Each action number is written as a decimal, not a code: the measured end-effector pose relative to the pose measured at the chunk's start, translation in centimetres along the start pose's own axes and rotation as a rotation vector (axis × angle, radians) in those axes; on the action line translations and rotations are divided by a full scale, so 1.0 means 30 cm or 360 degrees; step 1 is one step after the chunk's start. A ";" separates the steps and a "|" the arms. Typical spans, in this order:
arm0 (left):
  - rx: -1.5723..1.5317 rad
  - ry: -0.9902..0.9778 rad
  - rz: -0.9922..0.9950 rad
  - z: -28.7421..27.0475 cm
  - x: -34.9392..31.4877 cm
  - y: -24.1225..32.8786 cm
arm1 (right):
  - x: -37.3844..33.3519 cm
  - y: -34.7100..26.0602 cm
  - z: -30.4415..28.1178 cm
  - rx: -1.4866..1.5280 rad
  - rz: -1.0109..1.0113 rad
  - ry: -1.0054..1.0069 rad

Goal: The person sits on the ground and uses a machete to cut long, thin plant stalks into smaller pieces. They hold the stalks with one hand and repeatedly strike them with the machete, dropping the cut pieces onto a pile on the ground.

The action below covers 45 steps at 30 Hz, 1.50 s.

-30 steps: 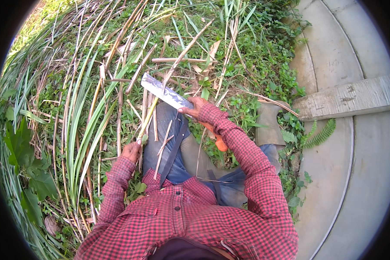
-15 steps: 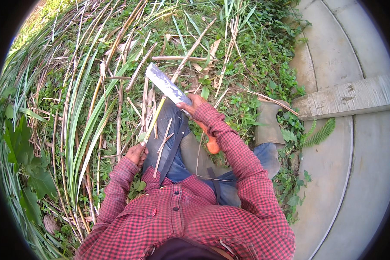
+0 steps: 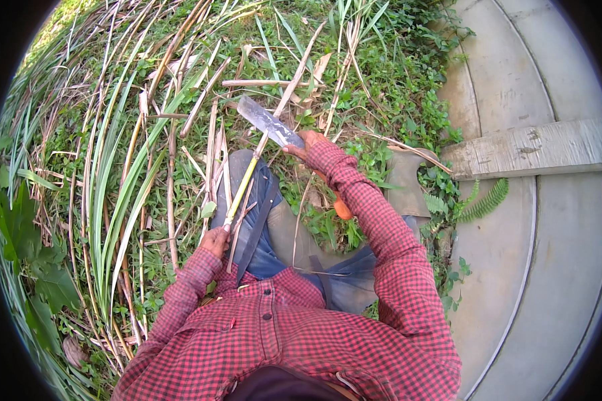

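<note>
My left fingers (image 3: 215,240) are closed round a long yellow-brown plant stalk (image 3: 246,182), pointing to one o'clock; my right fingers (image 3: 308,142) grip a flat grey orange-handled blade (image 3: 269,121), crossing it toward ten o'clock.

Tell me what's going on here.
A person in a red-and-black checked shirt is working with both hands. The left hand grips the near end of a long, thin yellow-and-tan stalk. The right hand holds a flat grey metal blade with an orange handle; the blade crosses over the stalk, which runs on beyond it. Long green strap-shaped leaves lie to the left.
</note>
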State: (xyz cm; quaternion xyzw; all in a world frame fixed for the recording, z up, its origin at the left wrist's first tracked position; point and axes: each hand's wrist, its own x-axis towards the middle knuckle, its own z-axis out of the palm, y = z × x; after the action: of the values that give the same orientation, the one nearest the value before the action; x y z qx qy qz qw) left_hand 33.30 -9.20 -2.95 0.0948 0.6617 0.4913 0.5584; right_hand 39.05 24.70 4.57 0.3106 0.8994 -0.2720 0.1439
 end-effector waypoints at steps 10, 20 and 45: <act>0.0189 0.0181 0.0128 -0.003 0.032 -0.064 | -0.070 0.013 0.034 0.0246 0.0176 0.0023; 0.0329 0.0294 0.0122 -0.024 0.035 -0.078 | -0.174 -0.084 0.140 0.0240 -0.0015 -0.0035; -0.0934 -0.0947 -0.0774 -0.212 -0.069 0.126 | 0.069 -0.015 0.140 0.0557 0.0088 0.0505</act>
State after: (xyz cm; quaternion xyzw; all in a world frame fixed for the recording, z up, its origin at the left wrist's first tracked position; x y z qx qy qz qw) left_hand 27.16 -12.17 0.57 -0.0878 0.3096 0.4640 0.8253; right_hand 37.56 22.97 0.45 0.3941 0.8410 -0.3676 -0.0480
